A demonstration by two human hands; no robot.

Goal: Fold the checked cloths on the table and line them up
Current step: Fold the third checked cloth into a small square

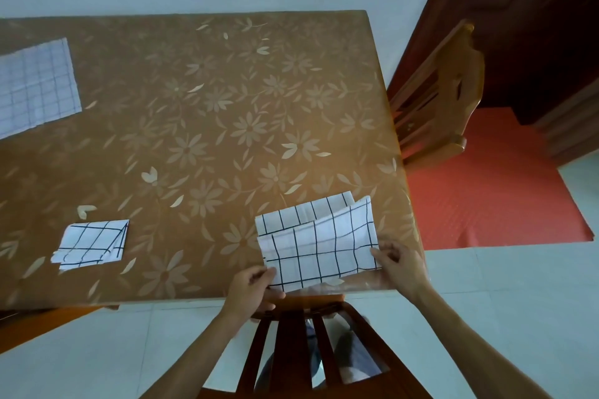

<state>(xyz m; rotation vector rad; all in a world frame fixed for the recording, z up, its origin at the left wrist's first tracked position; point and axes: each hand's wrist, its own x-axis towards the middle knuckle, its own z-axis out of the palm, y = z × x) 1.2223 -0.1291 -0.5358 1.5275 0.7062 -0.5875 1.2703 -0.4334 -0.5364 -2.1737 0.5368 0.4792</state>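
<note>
Checked cloth (pixel 319 243) at table (pixel 210 100) near edge; both hands' grips pinch its corners.

Left hand (pixel 251 282) and right hand (pixel 397 264) pinch the near corners of a half-folded checked cloth (pixel 319 243) at the table's (pixel 227 100) near-right edge; folded cloth (pixel 92 244) lies near-left, flat cloth (pixel 35 87) far-left.

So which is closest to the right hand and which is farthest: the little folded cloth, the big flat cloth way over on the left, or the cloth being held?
From the right hand:
1. The held cloth, pinched at the table's near right edge, also gripped by the left hand.
2. The small folded cloth, near edge, further left.
3. The flat cloth, far left, cut off by the frame.
</note>
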